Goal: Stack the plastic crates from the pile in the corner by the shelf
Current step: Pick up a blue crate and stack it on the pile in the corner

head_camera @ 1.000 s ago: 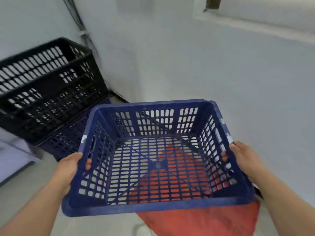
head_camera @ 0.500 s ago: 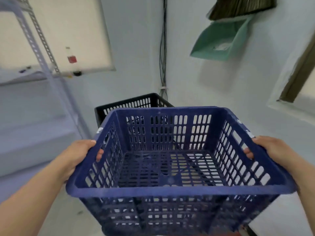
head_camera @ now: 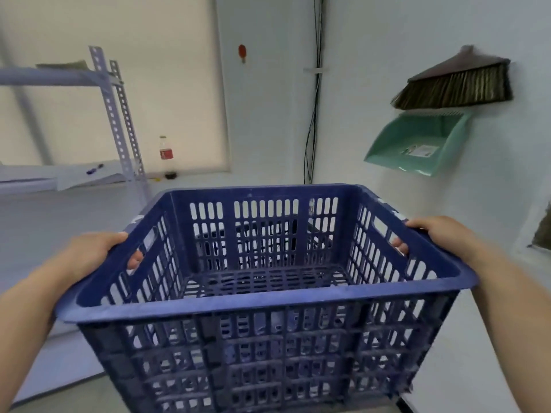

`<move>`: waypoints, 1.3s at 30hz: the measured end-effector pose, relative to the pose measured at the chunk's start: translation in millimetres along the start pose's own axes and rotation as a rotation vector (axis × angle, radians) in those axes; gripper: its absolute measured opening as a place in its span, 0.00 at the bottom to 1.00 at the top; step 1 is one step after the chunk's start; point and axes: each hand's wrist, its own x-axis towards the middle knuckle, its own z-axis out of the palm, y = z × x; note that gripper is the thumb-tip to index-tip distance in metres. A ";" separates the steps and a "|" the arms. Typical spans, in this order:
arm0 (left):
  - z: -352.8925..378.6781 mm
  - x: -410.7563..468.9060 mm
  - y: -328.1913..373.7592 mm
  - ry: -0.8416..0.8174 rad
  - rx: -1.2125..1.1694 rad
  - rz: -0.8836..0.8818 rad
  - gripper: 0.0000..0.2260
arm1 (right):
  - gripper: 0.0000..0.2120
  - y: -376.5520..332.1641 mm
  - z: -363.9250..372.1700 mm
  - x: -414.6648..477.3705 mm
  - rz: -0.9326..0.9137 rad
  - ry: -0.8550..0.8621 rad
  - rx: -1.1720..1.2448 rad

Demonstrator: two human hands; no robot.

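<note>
I hold a blue slotted plastic crate (head_camera: 265,299) level in front of me, its open top up. My left hand (head_camera: 92,254) grips its left rim, fingers through the handle slot. My right hand (head_camera: 438,234) grips the right rim the same way. Through the crate's far wall I see parts of a black crate (head_camera: 262,234) behind and below it, mostly hidden.
A metal shelf unit (head_camera: 119,114) stands at the left with papers and a pen on it. A cola bottle (head_camera: 166,156) sits on the sill. Cables run down the corner. A broom (head_camera: 453,84) and green dustpan (head_camera: 417,144) hang on the right wall.
The crate has been lifted and swung from over a red mat toward the corner. It now hides nearly all of the black crate. Both hands kept their grip.
</note>
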 end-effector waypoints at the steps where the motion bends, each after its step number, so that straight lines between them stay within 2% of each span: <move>1: -4.0 4.6 1.8 0.010 0.000 0.002 0.16 | 0.19 -8.1 3.1 7.4 -0.010 -0.019 0.011; 6: -10.7 29.7 8.7 0.068 -0.008 0.022 0.12 | 0.21 -35.5 14.3 59.2 -0.006 -0.111 0.052; 10: -6.3 66.2 15.0 0.108 -0.077 -0.024 0.14 | 0.20 -47.2 23.4 105.8 -0.015 -0.158 0.109; 21: 15.8 186.0 50.5 0.154 -0.067 -0.079 0.18 | 0.16 -72.3 26.4 264.4 -0.061 -0.234 0.224; 24: 37.1 201.7 66.5 0.170 -0.024 -0.055 0.16 | 0.14 -78.6 22.0 304.7 -0.067 -0.241 0.274; 32: 77.7 244.9 65.5 0.240 0.048 -0.095 0.15 | 0.13 -68.2 39.4 384.9 -0.058 -0.271 0.233; 36: 84.9 264.5 54.4 0.224 0.110 -0.113 0.12 | 0.13 -55.9 62.2 407.3 -0.046 -0.268 0.201; 39: 87.1 281.5 45.3 0.234 0.027 -0.169 0.13 | 0.12 -49.2 76.1 418.3 -0.028 -0.266 0.220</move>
